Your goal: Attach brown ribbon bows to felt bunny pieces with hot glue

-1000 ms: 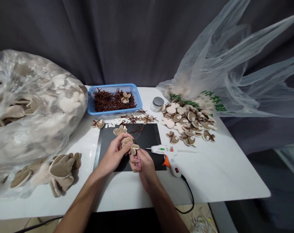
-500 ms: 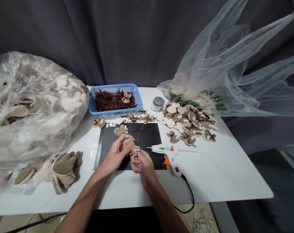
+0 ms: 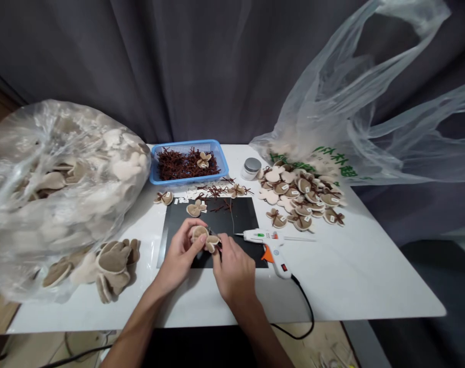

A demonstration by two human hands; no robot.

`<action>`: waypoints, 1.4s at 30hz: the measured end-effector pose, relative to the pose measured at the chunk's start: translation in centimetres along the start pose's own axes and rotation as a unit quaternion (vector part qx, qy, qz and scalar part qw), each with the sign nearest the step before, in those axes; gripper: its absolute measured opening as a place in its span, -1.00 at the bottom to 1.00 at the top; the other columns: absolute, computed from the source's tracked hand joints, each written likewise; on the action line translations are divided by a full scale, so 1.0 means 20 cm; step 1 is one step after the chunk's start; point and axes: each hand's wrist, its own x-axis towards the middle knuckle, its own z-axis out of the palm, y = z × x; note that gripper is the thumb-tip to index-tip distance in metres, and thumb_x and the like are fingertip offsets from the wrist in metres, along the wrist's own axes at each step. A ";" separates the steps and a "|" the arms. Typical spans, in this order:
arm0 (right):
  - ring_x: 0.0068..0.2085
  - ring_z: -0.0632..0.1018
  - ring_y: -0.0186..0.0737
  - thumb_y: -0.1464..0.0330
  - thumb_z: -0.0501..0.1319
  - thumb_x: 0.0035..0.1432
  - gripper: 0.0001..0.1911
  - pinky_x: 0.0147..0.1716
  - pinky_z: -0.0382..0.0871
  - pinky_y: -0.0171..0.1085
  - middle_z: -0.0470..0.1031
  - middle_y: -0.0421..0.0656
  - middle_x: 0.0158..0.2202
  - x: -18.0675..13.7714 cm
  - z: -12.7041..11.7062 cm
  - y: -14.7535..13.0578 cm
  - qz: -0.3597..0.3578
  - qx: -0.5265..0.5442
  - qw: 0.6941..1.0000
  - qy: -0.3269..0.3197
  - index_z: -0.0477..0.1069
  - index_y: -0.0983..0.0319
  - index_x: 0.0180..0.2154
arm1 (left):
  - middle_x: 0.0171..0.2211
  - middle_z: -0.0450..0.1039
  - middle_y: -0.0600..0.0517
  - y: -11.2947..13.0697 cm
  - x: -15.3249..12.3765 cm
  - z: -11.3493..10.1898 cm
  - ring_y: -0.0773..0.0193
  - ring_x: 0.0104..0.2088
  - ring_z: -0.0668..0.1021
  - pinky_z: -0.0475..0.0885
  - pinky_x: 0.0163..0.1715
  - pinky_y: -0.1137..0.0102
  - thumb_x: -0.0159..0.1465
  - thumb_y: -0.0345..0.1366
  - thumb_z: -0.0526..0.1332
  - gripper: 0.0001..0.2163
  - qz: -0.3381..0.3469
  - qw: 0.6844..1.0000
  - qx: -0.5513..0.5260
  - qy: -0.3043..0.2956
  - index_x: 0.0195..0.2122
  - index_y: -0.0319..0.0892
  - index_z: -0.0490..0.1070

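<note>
My left hand (image 3: 181, 251) grips a brown bunny-shaped plush piece (image 3: 200, 234) with a pale edge, thumb across its front, above the black mat (image 3: 238, 253). My right hand (image 3: 236, 268) is closed at the piece's ears, palm down. Something small and dark shows by its fingertips; what it is I cannot make out. Another bunny piece (image 3: 196, 208) lies on the mat just beyond my left hand. To the right rests a white hot glue gun (image 3: 268, 236) with an orange trigger, its nozzle pointing left over the mat.
A blue basket (image 3: 190, 179) holds brown bows. Several loose bows (image 3: 217, 191) and small white labels lie before it. Finished-looking bunnies with bows (image 3: 301, 204) are heaped right, beside a plastic bag (image 3: 332, 122) and a jar (image 3: 251, 168). A big bag of pieces (image 3: 102, 179) stands left.
My right hand has turned from palm up under the piece to palm down beside its ears. My left hand still holds the piece. The whole view has shifted slightly.
</note>
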 end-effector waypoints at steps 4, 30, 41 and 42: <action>-0.15 0.55 0.04 0.48 0.13 0.40 -0.84 -0.22 0.32 -0.15 0.54 -0.05 -0.24 0.01 0.06 0.02 -0.047 -0.077 0.996 0.011 0.44 0.15 -0.21 | -0.33 0.43 0.10 0.00 -0.05 -0.03 0.29 -0.30 0.51 0.40 -0.24 0.43 0.39 0.03 0.36 -0.63 0.005 1.000 0.023 0.019 0.02 -0.10 0.38; -0.23 0.44 -0.13 0.40 0.20 0.39 -0.76 -0.19 0.32 -0.19 0.51 -0.17 -0.36 0.00 -0.08 -0.10 -0.112 0.224 0.962 0.111 0.44 0.17 -0.39 | -0.37 0.36 0.16 -0.01 -0.20 -0.03 0.28 -0.36 0.42 0.30 -0.31 0.41 0.50 -0.08 0.19 -0.81 0.018 0.977 0.208 0.030 -0.08 -0.08 0.33; -0.22 0.46 -0.11 0.47 0.24 0.44 -0.79 -0.14 0.37 -0.13 0.56 -0.14 -0.32 -0.08 -0.02 -0.08 -0.232 0.089 0.922 0.297 0.48 0.14 -0.30 | -0.45 0.49 0.17 -0.04 -0.20 0.07 0.28 -0.42 0.58 0.45 -0.34 0.41 0.37 0.04 0.35 -0.65 -0.040 0.998 0.019 0.048 -0.15 -0.09 0.29; -0.23 0.47 -0.11 0.46 0.26 0.43 -0.80 -0.15 0.38 -0.13 0.56 -0.15 -0.33 -0.08 -0.02 -0.08 -0.234 0.091 0.921 0.296 0.49 0.14 -0.31 | -0.48 0.48 0.18 -0.04 -0.20 0.07 0.29 -0.45 0.57 0.44 -0.37 0.42 0.34 0.06 0.38 -0.61 -0.045 0.998 -0.003 0.048 -0.18 -0.09 0.28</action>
